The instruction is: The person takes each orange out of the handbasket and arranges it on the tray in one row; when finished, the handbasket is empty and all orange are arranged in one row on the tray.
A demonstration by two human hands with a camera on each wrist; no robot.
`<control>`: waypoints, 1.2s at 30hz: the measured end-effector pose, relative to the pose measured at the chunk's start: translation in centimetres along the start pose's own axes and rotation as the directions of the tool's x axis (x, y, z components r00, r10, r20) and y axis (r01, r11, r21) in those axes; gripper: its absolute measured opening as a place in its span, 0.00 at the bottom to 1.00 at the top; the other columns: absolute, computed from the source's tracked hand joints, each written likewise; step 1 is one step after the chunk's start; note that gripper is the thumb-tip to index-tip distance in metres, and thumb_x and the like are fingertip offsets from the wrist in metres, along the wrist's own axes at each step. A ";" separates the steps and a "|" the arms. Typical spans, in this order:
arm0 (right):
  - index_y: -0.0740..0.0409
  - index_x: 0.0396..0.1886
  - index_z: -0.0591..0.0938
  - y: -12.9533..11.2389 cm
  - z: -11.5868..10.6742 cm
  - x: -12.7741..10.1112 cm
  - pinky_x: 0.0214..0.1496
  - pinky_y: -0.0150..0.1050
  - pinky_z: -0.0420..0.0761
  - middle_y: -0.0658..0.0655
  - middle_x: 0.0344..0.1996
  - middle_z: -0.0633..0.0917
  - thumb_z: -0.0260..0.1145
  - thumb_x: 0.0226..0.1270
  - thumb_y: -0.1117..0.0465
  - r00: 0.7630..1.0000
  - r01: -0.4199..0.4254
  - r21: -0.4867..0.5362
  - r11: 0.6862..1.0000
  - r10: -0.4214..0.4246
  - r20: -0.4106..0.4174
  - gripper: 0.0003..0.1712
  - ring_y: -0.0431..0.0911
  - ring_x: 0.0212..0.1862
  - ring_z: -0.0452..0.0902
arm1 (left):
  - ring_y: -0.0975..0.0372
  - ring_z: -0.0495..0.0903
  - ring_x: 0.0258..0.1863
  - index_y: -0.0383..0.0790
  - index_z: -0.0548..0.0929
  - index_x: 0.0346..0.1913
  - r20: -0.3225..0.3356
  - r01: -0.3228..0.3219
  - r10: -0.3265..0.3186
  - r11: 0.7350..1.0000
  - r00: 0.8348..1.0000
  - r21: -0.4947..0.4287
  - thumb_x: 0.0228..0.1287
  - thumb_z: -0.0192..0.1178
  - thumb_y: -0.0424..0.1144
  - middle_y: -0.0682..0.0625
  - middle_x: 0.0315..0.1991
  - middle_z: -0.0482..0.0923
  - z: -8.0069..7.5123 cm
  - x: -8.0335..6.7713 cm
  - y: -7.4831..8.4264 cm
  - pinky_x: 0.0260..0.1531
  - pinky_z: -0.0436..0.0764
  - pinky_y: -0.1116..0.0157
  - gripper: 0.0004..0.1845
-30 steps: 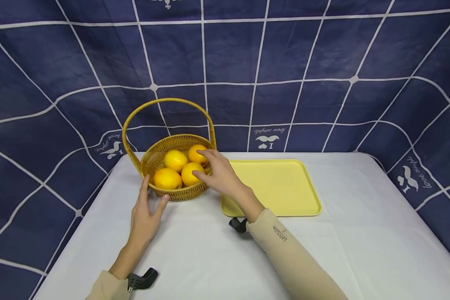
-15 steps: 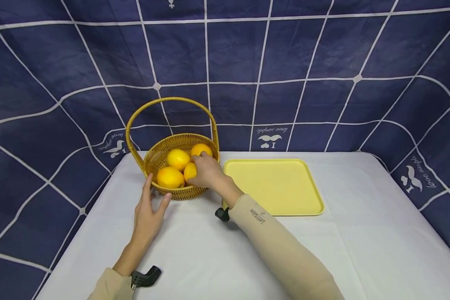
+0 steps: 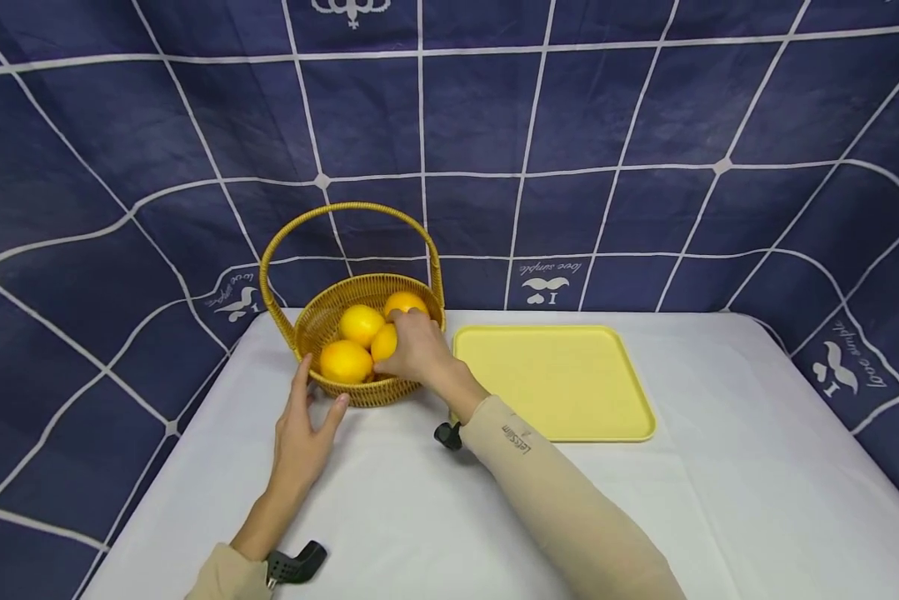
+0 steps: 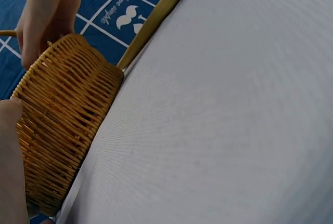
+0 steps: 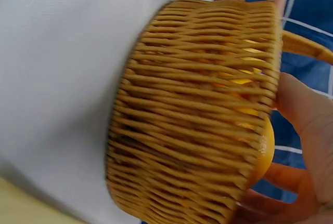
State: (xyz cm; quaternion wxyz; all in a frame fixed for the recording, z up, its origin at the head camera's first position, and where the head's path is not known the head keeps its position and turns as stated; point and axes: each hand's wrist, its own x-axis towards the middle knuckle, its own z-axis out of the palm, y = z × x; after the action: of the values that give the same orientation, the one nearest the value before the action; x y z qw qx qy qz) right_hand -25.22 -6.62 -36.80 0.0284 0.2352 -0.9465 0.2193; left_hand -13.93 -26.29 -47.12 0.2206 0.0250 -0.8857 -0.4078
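Resting at the basket's near-left side, the left hand (image 3: 302,446) sits much as it did a second ago; I see its fingers apart and fairly straight, the index fingertip at the rim and the thumb by the front wall, touching rather than gripping. Next along, I have the wicker basket (image 3: 368,396), upright on the surface (image 3: 412,525) with its handle raised, in the same place beside the tray as earlier. Inside, the front-left fruit (image 3: 347,362) and the back-left fruit (image 3: 362,325) lie as they did, with the back-right fruit (image 3: 405,304) behind.

What has changed is the right hand (image 3: 417,346). A second ago I had it poised over the right rim, thumb and fingers spread; now it is down inside, thumb and fingers closed round the front-right fruit (image 3: 385,342). From the right wrist camera I see the thumb at the rim and fingers wrapping the far side. I judge the reach finished and a hold taken, but no lift yet: that fruit is still in the basket among the others. Furthest right, the yellow tray (image 3: 561,383) lies flat, just beside the basket, unmoved.
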 end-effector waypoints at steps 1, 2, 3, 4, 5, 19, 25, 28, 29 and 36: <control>0.58 0.69 0.79 0.1 -0.3 -0.1 0.58 0.45 0.86 0.59 0.56 0.85 0.83 0.54 0.44 1.000 0.002 0.028 1.000 -0.002 -0.019 0.46 0.53 0.53 0.83 | 0.38 0.72 0.73 0.62 0.50 0.86 -0.001 0.001 -0.001 1.000 1.000 0.003 0.75 0.65 0.52 0.45 0.84 0.57 0.0 0.0 0.0 0.72 0.70 0.35 0.46; 0.58 0.69 0.79 0.3 -0.6 -0.3 0.58 0.44 0.86 0.59 0.56 0.85 0.83 0.54 0.45 0.999 0.008 0.061 0.998 -0.005 -0.041 0.45 0.52 0.53 0.83 | 0.38 0.72 0.72 0.61 0.50 0.86 -0.003 -0.002 0.002 1.000 1.000 0.005 0.75 0.65 0.52 0.45 0.84 0.57 0.1 -0.1 0.0 0.71 0.71 0.35 0.46; 0.58 0.68 0.80 0.4 -1.0 -0.5 0.57 0.44 0.86 0.59 0.56 0.85 0.82 0.54 0.46 0.998 0.015 0.096 0.995 -0.009 -0.067 0.44 0.52 0.53 0.82 | 0.38 0.73 0.72 0.60 0.51 0.86 -0.005 -0.004 0.004 1.000 1.000 0.007 0.75 0.65 0.51 0.45 0.84 0.57 0.1 -0.1 0.0 0.71 0.71 0.35 0.46; 0.58 0.67 0.80 0.5 -1.4 -0.8 0.57 0.43 0.85 0.59 0.55 0.85 0.82 0.54 0.48 0.995 0.024 0.130 0.991 -0.012 -0.095 0.42 0.51 0.53 0.82 | 0.37 0.73 0.71 0.60 0.51 0.86 -0.006 -0.005 0.005 1.000 1.000 0.008 0.75 0.65 0.51 0.45 0.84 0.57 0.1 -0.1 0.0 0.70 0.71 0.34 0.46; 0.58 0.67 0.80 0.7 -1.9 -1.1 0.57 0.43 0.85 0.59 0.55 0.85 0.82 0.54 0.48 0.992 0.034 0.166 0.986 -0.013 -0.123 0.42 0.51 0.54 0.81 | 0.37 0.73 0.71 0.59 0.51 0.86 -0.006 -0.004 0.004 1.000 1.000 0.008 0.75 0.65 0.51 0.45 0.84 0.57 0.1 -0.1 0.0 0.70 0.71 0.34 0.45; 0.52 0.68 0.80 4.8 -5.7 -5.7 0.59 0.49 0.83 0.55 0.57 0.86 0.80 0.54 0.51 0.929 0.006 0.433 0.901 0.155 -0.335 0.40 0.52 0.54 0.81 | 0.38 0.74 0.71 0.65 0.50 0.86 -0.004 0.003 -0.003 1.000 1.000 0.012 0.73 0.67 0.51 0.45 0.84 0.57 0.5 0.0 -0.3 0.70 0.73 0.37 0.47; 0.54 0.65 0.80 7.1 -6.3 -5.8 0.55 0.49 0.86 0.56 0.56 0.87 0.79 0.56 0.50 0.906 -0.038 0.452 0.891 0.221 -0.361 0.36 0.53 0.53 0.82 | 0.38 0.73 0.72 0.62 0.51 0.86 -0.003 0.003 -0.003 1.000 1.000 0.003 0.73 0.67 0.50 0.44 0.84 0.57 0.6 0.1 -0.2 0.71 0.73 0.39 0.47; 0.54 0.63 0.81 8.1 -6.3 -5.9 0.54 0.49 0.86 0.56 0.55 0.87 0.79 0.55 0.50 0.894 -0.099 0.456 0.885 0.280 -0.349 0.36 0.54 0.51 0.82 | 0.39 0.73 0.72 0.64 0.51 0.86 0.005 0.012 -0.012 1.000 1.000 0.007 0.73 0.67 0.51 0.44 0.84 0.57 0.7 0.0 -0.2 0.70 0.74 0.39 0.47; 0.54 0.63 0.81 8.4 -6.2 -6.0 0.53 0.50 0.86 0.57 0.54 0.87 0.79 0.54 0.50 0.889 -0.122 0.459 0.880 0.302 -0.343 0.36 0.54 0.51 0.82 | 0.39 0.73 0.72 0.64 0.51 0.86 0.005 0.011 -0.011 1.000 1.000 0.011 0.73 0.67 0.50 0.43 0.84 0.57 0.7 0.0 -0.2 0.70 0.74 0.39 0.47; 0.57 0.64 0.79 10.5 -4.5 -5.5 0.57 0.53 0.81 0.60 0.55 0.85 0.78 0.55 0.49 0.879 -0.239 0.451 0.860 0.389 -0.277 0.38 0.59 0.57 0.76 | 0.37 0.74 0.71 0.63 0.49 0.86 0.004 -0.002 0.002 1.000 1.000 0.027 0.73 0.67 0.48 0.42 0.84 0.57 0.5 0.1 0.1 0.69 0.75 0.39 0.48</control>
State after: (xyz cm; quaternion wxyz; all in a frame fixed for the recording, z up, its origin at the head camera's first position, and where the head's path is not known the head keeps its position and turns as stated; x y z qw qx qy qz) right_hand -25.34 6.01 -37.85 0.1144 0.0320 -0.8850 0.4503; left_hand -14.25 -25.95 -47.30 0.2187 0.0261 -0.8915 -0.3958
